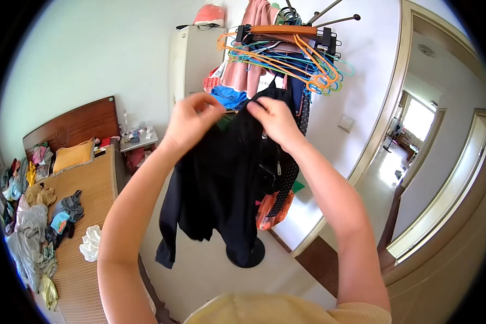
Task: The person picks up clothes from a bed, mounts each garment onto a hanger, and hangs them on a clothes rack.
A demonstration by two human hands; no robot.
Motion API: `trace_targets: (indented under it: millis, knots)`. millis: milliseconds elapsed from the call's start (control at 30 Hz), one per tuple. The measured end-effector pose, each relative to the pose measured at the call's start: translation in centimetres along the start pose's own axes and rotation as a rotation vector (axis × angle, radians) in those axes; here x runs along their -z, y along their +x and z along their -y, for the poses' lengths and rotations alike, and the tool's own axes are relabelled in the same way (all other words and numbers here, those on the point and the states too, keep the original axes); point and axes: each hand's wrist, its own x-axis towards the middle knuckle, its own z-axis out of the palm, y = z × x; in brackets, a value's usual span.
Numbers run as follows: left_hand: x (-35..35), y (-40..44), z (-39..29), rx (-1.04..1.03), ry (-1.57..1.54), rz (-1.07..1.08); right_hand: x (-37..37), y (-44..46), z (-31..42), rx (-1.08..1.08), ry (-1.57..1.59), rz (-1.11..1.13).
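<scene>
A black long-sleeved top (216, 178) hangs in front of me from my two raised hands, one sleeve drooping at the left. My right hand (275, 121) is closed on its upper edge, thumb pressed on the cloth. At the other upper side, my left hand (194, 120) has its fingers curled in a pinch at the cloth's edge. Between the hands shows a small bit of green (226, 121), which I cannot make out clearly. Behind the top stands a coat stand, its round black base (247, 254) partly covered by the cloth.
Orange and blue hangers (313, 75) crowd the coat stand, beside a pink cloth (243, 70). A white cabinet (191, 59) stands behind. On the left, a bed (86, 189) carries heaped clothes (29, 237) and a yellow pillow (74, 156). A doorway (405, 124) opens at right.
</scene>
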Motion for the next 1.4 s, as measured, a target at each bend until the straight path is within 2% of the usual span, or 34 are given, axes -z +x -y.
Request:
trace_targets:
  millis: [33,67,100,133,167,200,233,300,367,433,500,567,700,767,867,967,1000,1100,1133,1233,1267,1400]
  knots:
    - [0.0,1.1,0.4,0.007,-0.162,-0.124,0.4,0.6,-0.2,-0.050,0.001,-0.069]
    - [0.9,2.0,-0.5,0.026,-0.217,-0.140,0.9,0.8,0.9,-0.144,0.151,-0.077]
    - [1.1,2.4,-1.0,0.068,-0.246,-0.064,1.3,1.0,2.0,-0.239,0.305,-0.091]
    - [0.0,2.6,-0.8,0.006,-0.048,-0.016,1.2,1.7,0.9,-0.272,0.512,-0.066]
    - [-1.4,2.5,-0.7,-0.057,0.147,0.027,1.0,1.9,1.0,-0.145,0.397,-0.037]
    - [-2.4,2.4,-1.3,-0.112,0.169,0.190,0.5,2.2,1.4,-0.016,0.279,-0.005]
    - [-4.2,2.2,-0.8,-0.212,0.147,0.089,0.3,2.5,1.7,0.114,0.163,0.028]
    - [-3.9,3.9,-0.3,-0.010,-0.027,0.276,1.5,3.2,2.4,0.071,0.020,0.154]
    - [-3.7,4.2,-0.6,0.138,-0.062,0.159,4.6,4.3,3.3,0.260,-0.415,0.023]
    - [-3.6,4.9,0.3,0.195,-0.165,0.107,8.6,7.4,2.6,0.354,-0.686,-0.433]
    - [-3.4,4.9,0.0,0.203,-0.168,0.134,13.9,11.2,0.0,0.492,-1.048,-0.630]
    - [-3.3,5.3,0.3,0.162,-0.123,0.123,15.8,12.8,-1.2,0.358,-1.347,-0.700]
    - [-3.2,4.3,-1.1,0.208,-0.013,0.122,17.7,14.8,-1.6,0.056,-1.288,-0.243]
    - [-3.4,4.8,1.3,0.170,-0.099,0.151,18.1,15.5,-1.5,0.120,-1.308,-0.258]
    - [-2.9,4.7,2.2,0.296,-0.020,0.132,18.0,16.6,-2.2,0.260,-1.313,-0.320]
    - [-2.0,3.9,0.5,0.311,-0.027,0.122,16.7,16.8,-1.8,0.116,-1.088,-0.317]
    - [-1.8,3.7,0.5,0.317,-0.018,0.107,16.4,16.2,-1.5,0.182,-1.083,-0.330]
    - [-1.3,3.1,0.1,0.349,-0.024,0.093,16.5,16.3,-1.1,0.096,-1.096,-0.226]
    - [-0.9,2.8,-0.7,0.369,-0.045,0.111,16.7,16.7,-1.5,0.164,-1.093,-0.269]
    - [-0.3,2.7,-0.6,0.389,-0.063,0.135,17.3,18.5,-1.1,0.111,-0.946,-0.310]
    - [-0.2,2.7,-0.4,0.389,-0.061,0.137,17.4,19.2,-0.3,0.013,-0.859,-0.308]
    - [0.6,1.3,-0.3,0.349,-0.003,-0.024,17.0,19.3,1.2,0.065,-0.859,-0.506]
